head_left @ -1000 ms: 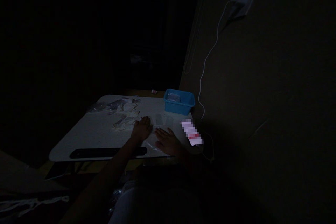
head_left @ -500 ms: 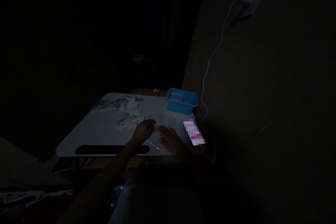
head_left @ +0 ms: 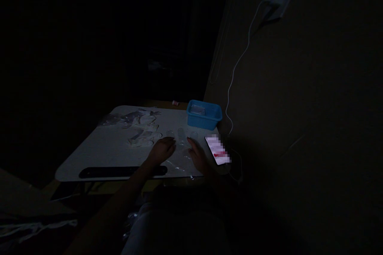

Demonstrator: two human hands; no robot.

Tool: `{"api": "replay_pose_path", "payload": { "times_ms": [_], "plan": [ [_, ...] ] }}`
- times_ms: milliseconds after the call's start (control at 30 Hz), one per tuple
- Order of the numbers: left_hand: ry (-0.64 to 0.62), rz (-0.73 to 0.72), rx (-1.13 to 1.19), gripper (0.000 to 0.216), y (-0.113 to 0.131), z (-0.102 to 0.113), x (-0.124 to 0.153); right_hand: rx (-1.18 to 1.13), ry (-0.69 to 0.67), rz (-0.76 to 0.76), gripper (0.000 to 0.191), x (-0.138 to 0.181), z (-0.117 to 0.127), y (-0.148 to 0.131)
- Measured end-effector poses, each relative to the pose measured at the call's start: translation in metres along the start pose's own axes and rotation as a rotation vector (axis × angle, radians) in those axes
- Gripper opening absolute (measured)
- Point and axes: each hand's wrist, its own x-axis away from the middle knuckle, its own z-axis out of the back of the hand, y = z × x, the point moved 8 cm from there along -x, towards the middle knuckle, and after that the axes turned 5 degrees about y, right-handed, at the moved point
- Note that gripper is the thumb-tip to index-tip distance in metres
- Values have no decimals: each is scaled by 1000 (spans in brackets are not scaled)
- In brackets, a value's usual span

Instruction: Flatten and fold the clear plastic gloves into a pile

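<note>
A thin clear plastic sheet or bag (head_left: 179, 159) lies on the white table, with several pale, rounded see-through shapes (head_left: 181, 134) along its far end. Over its left side rests my left hand (head_left: 161, 150), fingers bent and thumb a little apart, with nothing visible in it. My right hand (head_left: 197, 157) lies at the sheet's right side, its thumb and fingers spread apart. The dim light hides how firmly either hand touches the plastic. To the left of my left hand are crumpled white cloth-like pieces (head_left: 140, 135).
A blue basket (head_left: 202, 120) holding a clear packet (head_left: 198, 109) stands at the table's back right. A lit phone (head_left: 217, 149) lies by the right edge. Crumpled clear plastic (head_left: 112, 119) is at the left. A white cable (head_left: 229, 87) hangs along the wall.
My right hand has drawn back to the right off the plastic, its fingers now spread, uncovering the middle of the sheet. My left hand stays near its left side. The view has shifted slightly.
</note>
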Motion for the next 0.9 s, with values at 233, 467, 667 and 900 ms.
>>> {"api": "replay_pose_path", "payload": {
  "times_ms": [233, 467, 667, 900],
  "plan": [
    [27, 30, 18, 33, 3, 7, 0, -15, -6, 25, 49, 0, -2, -2],
    [-2, 26, -6, 33, 10, 13, -2, -39, -8, 54, 48, -1, -1, -5],
    [-1, 35, -20, 33, 7, 11, -1, -43, -12, 44, 45, 0, -1, -7],
    [-8, 39, -38, 33, 6, 10, -1, -37, -9, 70, 45, 0, -2, -6]
  ]
}}
